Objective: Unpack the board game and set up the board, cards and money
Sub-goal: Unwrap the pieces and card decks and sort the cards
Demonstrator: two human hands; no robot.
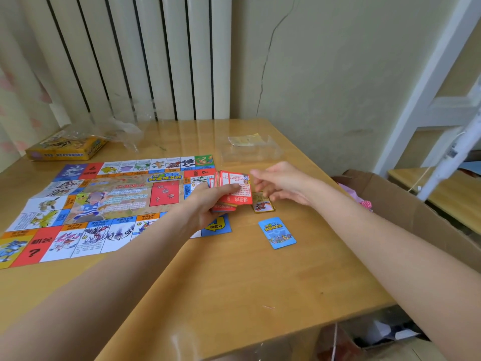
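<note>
The left hand (208, 201) has its grip clamped on a fanned stack of red-bordered cards (234, 190), held above the right edge of the unfolded colourful paper game board (104, 201) on the wooden table (234, 282); the right hand (281, 183) hovers just beside the stack, fingers loosely curled, holding nothing; beneath it lies a yellow-framed card (263, 204); nearer, a blue-backed card (277, 232); the yellow game box (65, 148) sits far left.

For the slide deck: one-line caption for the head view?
Left hand holds a fanned stack of red cards beside the unfolded game board; right hand hovers open above a card on the table.
</note>
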